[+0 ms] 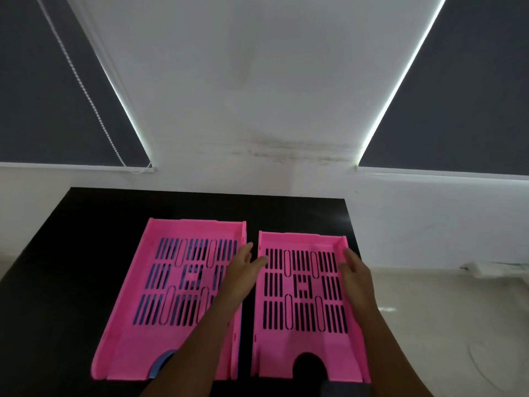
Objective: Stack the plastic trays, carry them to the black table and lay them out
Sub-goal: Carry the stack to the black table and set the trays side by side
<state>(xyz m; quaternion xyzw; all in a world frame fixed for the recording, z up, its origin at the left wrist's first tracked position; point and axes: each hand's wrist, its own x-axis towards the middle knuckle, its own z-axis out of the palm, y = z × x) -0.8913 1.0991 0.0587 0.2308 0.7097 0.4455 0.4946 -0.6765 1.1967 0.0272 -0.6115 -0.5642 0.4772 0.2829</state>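
Head view puts your 2 hands over the black table (94, 224), which fills the lower left and centre of the picture and butts against the white wall (257, 81) at 12 o'clock.

2 pink slotted trays lie side by side on the tabletop, long sides parallel, a narrow dark strip of table between them. The left pink tray (160, 285) sits at 9 o'clock from your left hand (243, 267). A blue edge shows through its front notch and along its right side, so a blue tray (163, 363) lies under it. The right pink tray (303, 287) lies flat on the table with black showing through every slot.

Your left hand is spread, fingers loosely apart and pointing to 12 o'clock. It hovers across the gap between the trays, its fingertips by the left wall of the right pink tray; whether they touch that wall cannot be told. Your left forearm crosses the right side of the left pink tray.

Your right hand (353, 267) is also spread, fingers straight and slightly apart. It sits at the right wall of the right pink tray, near its far corner, with the tray floor at 9 o'clock from the palm. Contact with the wall cannot be told. Neither hand grips anything.

Dark roller blinds (57, 96) hang at 10 and 2 o'clock, and a pale floor (429, 325) lies at 3 o'clock.
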